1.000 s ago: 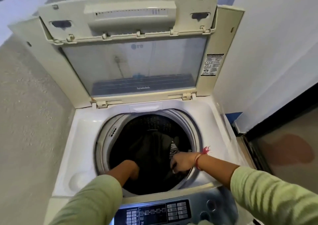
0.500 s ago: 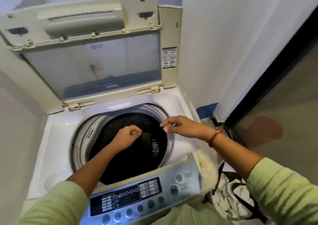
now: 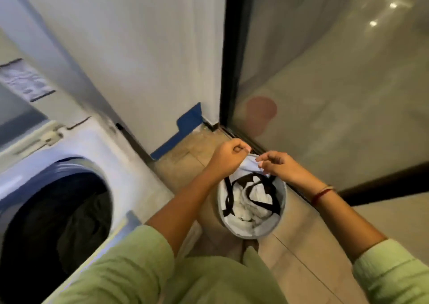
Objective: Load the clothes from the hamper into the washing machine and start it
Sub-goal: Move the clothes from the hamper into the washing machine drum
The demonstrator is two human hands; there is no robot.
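We have swung away from the white top-loading washing machine point(image 3: 97, 145). Half a second ago both hands hung over its drum; now they are down at the round pale grey fabric hamper point(image 3: 253, 232). The left hand point(image 3: 228, 157) is clenched around one end of a pale blue-white cloth point(image 3: 249, 165). The right hand point(image 3: 278, 164) pinches the other end between thumb and fingertips, and the piece is stretched between them just above the hamper's far rim. The dark clothes point(image 3: 76, 222) lie in the open drum at the left edge of our view, so we judge that one load is delivered and the next piece is being lifted. The hamper still holds white clothes crossed with black straps point(image 3: 255, 196), so loading is far from finished and starting the machine is not yet due. The hamper stands on the beige tiled floor point(image 3: 301, 269), near the corner where the white wall point(image 3: 139, 48) meets the black-framed glass door point(image 3: 325, 94), and just beside the door's bottom track. A blue strip point(image 3: 185, 127) runs along the foot of the wall. The machine's raised lid is a blur at the left edge. Light green sleeves point(image 3: 139, 257) cover our arms, and a red thread bracelet point(image 3: 321, 193) circles the right wrist.
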